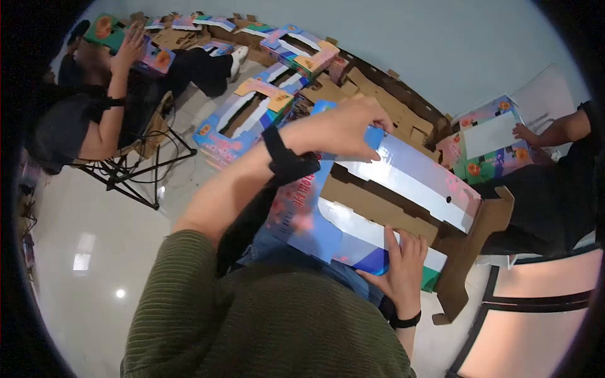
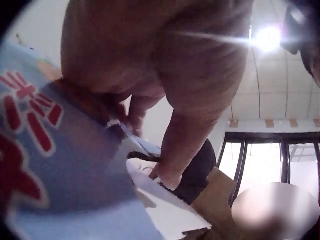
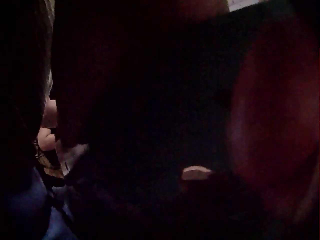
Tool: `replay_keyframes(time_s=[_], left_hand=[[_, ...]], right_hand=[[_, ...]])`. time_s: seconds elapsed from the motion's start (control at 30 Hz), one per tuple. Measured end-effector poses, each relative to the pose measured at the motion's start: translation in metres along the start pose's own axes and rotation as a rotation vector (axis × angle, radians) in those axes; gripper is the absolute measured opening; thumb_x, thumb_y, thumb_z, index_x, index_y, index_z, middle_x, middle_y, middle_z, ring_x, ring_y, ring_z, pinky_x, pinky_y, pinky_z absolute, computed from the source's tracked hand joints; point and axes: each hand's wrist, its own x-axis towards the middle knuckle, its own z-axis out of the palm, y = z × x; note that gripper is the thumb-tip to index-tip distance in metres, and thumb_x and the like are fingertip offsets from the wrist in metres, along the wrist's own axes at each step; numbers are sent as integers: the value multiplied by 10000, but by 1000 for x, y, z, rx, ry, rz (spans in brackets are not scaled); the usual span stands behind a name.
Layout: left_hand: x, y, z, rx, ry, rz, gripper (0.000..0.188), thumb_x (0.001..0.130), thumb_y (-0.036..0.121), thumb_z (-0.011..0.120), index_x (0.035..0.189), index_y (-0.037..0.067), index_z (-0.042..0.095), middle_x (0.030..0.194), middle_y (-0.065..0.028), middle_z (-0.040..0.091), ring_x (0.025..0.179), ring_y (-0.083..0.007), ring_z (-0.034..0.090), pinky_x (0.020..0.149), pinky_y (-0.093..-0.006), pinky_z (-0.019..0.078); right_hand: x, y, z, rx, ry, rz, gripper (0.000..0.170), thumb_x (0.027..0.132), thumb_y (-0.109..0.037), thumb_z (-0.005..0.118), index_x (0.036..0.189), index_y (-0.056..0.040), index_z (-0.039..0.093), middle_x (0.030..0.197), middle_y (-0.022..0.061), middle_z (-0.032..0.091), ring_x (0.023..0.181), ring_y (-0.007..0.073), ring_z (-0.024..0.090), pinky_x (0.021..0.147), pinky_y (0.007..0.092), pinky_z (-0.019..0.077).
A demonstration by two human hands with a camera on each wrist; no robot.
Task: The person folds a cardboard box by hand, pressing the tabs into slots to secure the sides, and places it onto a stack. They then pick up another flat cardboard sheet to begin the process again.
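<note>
A printed cardboard box (image 1: 301,211), pink and blue with red lettering, lies tilted across the person's lap. Its long slot-like opening shows brown inside, and a brown end flap (image 1: 472,252) stands out at the right. At the far upper corner, the left hand (image 1: 350,126) pinches the box's edge between curled fingers and thumb. In the left wrist view that hand (image 2: 165,65) looms over the lettered panel (image 2: 65,150). The right hand (image 1: 406,264) grips the near side wall, with fingers over the rim of the opening. Its wrist view is mostly dark.
Similar printed boxes (image 1: 242,116) stand at the back left beside flattened brown cardboard (image 1: 391,107). A seated person (image 1: 94,120) at left holds a box (image 1: 157,57). Another person's hand (image 1: 529,133) touches a box (image 1: 488,142) at right. A folding stool (image 1: 135,170) stands at left.
</note>
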Motion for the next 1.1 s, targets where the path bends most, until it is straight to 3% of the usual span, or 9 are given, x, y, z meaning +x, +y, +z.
replay_keyframes(time_s=[0.2, 0.23, 0.33, 0.43, 0.57, 0.67, 0.8, 0.93, 1.1], left_hand=[[-3, -5, 3, 66, 46, 127, 530, 755, 222, 831, 1228, 57, 657, 1196, -125, 611, 1160, -298, 554, 1012, -385, 454], [-4, -8, 6, 78, 69, 165, 534, 761, 228, 830, 1231, 51, 651, 1192, -130, 611, 1158, -297, 556, 1010, -388, 455], [-6, -19, 0, 83, -34, 89, 539, 782, 251, 828, 1236, 37, 632, 1185, -141, 608, 1172, -308, 550, 995, -396, 459], [-7, -20, 9, 254, -49, 36, 506, 796, 285, 823, 1192, 37, 627, 1173, -157, 598, 1169, -344, 533, 990, -411, 447], [-8, -13, 21, 394, 8, 41, 501, 797, 302, 818, 1174, 44, 612, 1135, -158, 584, 1123, -358, 530, 969, -436, 440], [-11, -25, 29, 269, 77, 79, 524, 793, 311, 820, 1187, 46, 599, 1131, -149, 579, 1119, -362, 525, 960, -450, 439], [-10, -14, 21, 269, 24, 14, 551, 776, 326, 834, 1189, 47, 598, 1153, -145, 584, 1140, -368, 521, 977, -454, 437], [-8, -19, 23, 280, 31, 68, 556, 764, 337, 845, 1175, 52, 602, 1144, -145, 590, 1126, -369, 523, 960, -458, 439], [4, -21, 25, 237, 16, 103, 549, 741, 337, 862, 1134, 47, 614, 1099, -137, 597, 1081, -375, 524, 914, -472, 440]], right_hand=[[1, 1, 2, 1, -19, 2, 1064, 638, -574, 870, 1492, -89, 464, 1320, 163, 510, 1253, 369, 485, 1114, 620, 282], [-3, 3, 6, -24, -53, 20, 1151, 583, -561, 912, 1512, -77, 435, 1371, 179, 492, 1324, 364, 444, 1164, 640, 247], [-2, 1, 7, -43, -50, 19, 1152, 586, -556, 911, 1516, -76, 432, 1378, 178, 485, 1324, 365, 443, 1173, 644, 236], [-1, -4, -5, 18, -116, 39, 998, 698, -515, 860, 1516, -115, 450, 1446, 177, 459, 1370, 386, 418, 1161, 656, 227], [-6, -16, -48, 71, -229, 50, 817, 833, -439, 791, 1513, -124, 464, 1586, 168, 369, 1503, 392, 278, 1203, 657, 155], [-10, -9, -77, -81, -244, 65, 794, 848, -433, 779, 1512, -131, 467, 1569, 151, 395, 1499, 386, 289, 1204, 659, 148], [-30, 9, -116, -45, -326, 168, 751, 870, -388, 768, 1501, -102, 476, 1529, 145, 449, 1460, 393, 360, 1205, 617, 213], [-24, 23, -179, 328, -505, 158, 763, 865, -322, 775, 1495, -27, 461, 1436, 211, 520, 1352, 424, 477, 1156, 519, 358], [46, 21, -185, 105, -435, -139, 774, 836, -336, 789, 1470, -17, 481, 1417, 212, 528, 1313, 414, 500, 1116, 494, 397]])
